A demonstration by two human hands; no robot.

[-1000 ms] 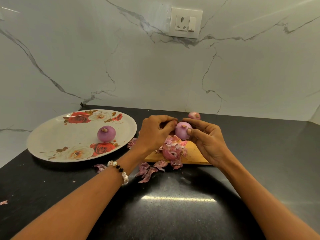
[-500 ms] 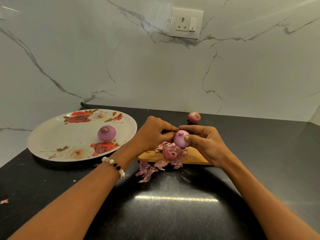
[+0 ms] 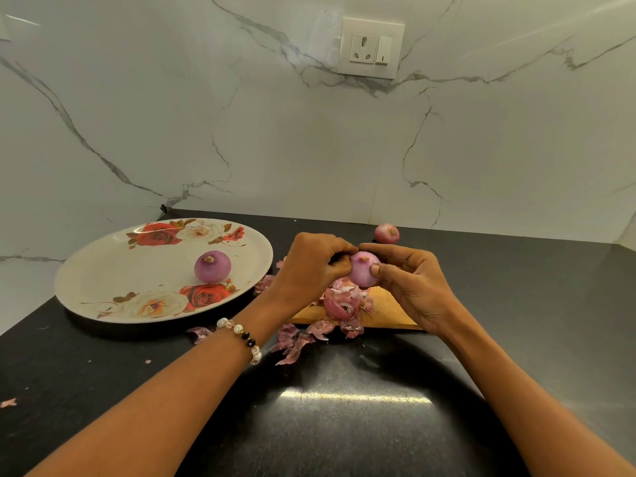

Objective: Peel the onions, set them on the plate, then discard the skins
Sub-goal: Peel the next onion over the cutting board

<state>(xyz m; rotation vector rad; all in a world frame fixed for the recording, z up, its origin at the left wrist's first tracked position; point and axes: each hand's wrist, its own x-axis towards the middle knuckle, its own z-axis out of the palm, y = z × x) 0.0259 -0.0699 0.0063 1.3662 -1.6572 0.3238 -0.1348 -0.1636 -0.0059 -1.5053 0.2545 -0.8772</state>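
A pale purple onion is held between both hands above a small wooden board. My right hand grips it from the right, thumb on its front. My left hand pinches at its left side with curled fingers. One peeled onion lies on the rose-patterned plate at left. An unpeeled onion sits on the black counter behind my hands. Purple skins are heaped on the board and scattered in front of it.
The black counter ends at a white marble wall with a socket. Loose skin bits lie near my left wrist, and one scrap lies at the far left.
Both hands with the onion have sunk a little toward the board, and the onion has turned so its root end faces up. My left fingers stay closed against its side.
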